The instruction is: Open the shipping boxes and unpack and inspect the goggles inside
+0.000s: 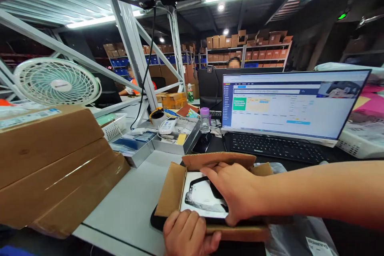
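An opened brown cardboard box (171, 190) rests in front of me with its flaps up. Inside it lies a white product box (204, 196) printed with a dark-edged picture. My left hand (187, 230) curls its fingers over the near left edge of the cardboard box, thumb to the right. Reaching in from the right, my right hand (237, 188) lies over the right part of the white box, gripping it. Its far fingertips are partly hidden beside the back flap (222, 160).
A keyboard (273, 147) and lit monitor (288, 108) stand behind the box. Large cartons (48, 160) fill the left side below a fan (58, 84). Trays (177, 134), a purple-capped bottle (205, 121) and a phone (202, 143) sit beyond. Clear plastic (297, 232) lies at right.
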Demonstrator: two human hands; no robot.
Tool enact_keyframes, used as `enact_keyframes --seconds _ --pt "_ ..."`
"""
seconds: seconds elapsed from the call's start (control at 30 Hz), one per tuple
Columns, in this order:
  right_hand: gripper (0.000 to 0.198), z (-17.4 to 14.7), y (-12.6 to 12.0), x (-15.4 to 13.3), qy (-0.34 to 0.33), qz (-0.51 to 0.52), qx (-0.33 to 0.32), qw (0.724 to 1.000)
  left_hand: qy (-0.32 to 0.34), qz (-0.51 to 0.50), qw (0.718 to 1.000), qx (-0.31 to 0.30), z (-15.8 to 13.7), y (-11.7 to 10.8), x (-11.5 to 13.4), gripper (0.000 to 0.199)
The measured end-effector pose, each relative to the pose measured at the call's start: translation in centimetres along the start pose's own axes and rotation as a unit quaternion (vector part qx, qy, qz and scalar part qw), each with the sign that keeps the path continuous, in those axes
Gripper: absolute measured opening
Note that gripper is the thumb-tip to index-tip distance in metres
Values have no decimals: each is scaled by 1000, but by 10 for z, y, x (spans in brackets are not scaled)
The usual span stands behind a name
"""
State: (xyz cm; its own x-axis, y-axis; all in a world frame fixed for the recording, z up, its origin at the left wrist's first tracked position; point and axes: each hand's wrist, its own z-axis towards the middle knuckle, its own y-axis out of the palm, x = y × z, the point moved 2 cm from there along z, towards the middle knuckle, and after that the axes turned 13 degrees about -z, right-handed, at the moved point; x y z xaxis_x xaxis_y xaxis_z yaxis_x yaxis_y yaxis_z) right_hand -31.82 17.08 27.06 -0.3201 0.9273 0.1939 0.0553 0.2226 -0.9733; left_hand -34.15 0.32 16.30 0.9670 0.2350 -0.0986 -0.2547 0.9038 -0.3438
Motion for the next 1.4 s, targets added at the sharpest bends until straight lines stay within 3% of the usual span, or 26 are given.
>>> enact_keyframes --seconds 0.23,0.53,0.63,0.7,0.77,0.83,0.87,0.9,1.03,1.1,1.13,1.2,1.27,1.33,1.4 --pt "118 -15 13 13 54 68 87 992 35 57 996 -59 2 -10 -7 33" --pt "118 -28 26 32 133 129 107 977 -37 106 991 -67 21 -6 -17 68" --pt "111 -35 27 37 149 151 130 969 -110 135 984 -42 27 -5 -17 47" --pt "106 -37 30 39 151 175 148 962 -117 135 983 -36 35 -5 -18 26" --pt "101 -36 36 41 152 202 157 955 -114 113 986 -35 43 -3 -22 15" --pt "96 -32 42 43 156 221 161 949 -158 53 985 -33 48 0 -30 7" --pt "94 -30 45 44 160 224 164 947 -206 5 978 -29 49 3 -36 8" --pt "92 -28 47 46 164 224 168 946 -260 -51 964 -20 48 6 -41 20" --pt "92 -26 52 50 166 225 182 943 -407 -216 887 45 39 15 -60 90" --pt "92 -29 52 49 162 230 185 942 -443 -248 861 38 39 16 -66 95" --pt "92 -30 52 48 164 231 184 941 -457 -252 853 12 40 15 -68 81" --pt "91 -33 51 46 171 230 180 941 -450 -217 864 -60 44 12 -66 41" --pt "90 -33 50 45 172 224 175 943 -395 -127 905 -97 52 6 -59 44" --pt "87 -32 49 44 172 218 168 946 -326 -44 942 -61 60 -5 -48 46" --pt "84 -30 50 44 174 216 164 947 -306 -39 951 31 68 -19 -37 42"
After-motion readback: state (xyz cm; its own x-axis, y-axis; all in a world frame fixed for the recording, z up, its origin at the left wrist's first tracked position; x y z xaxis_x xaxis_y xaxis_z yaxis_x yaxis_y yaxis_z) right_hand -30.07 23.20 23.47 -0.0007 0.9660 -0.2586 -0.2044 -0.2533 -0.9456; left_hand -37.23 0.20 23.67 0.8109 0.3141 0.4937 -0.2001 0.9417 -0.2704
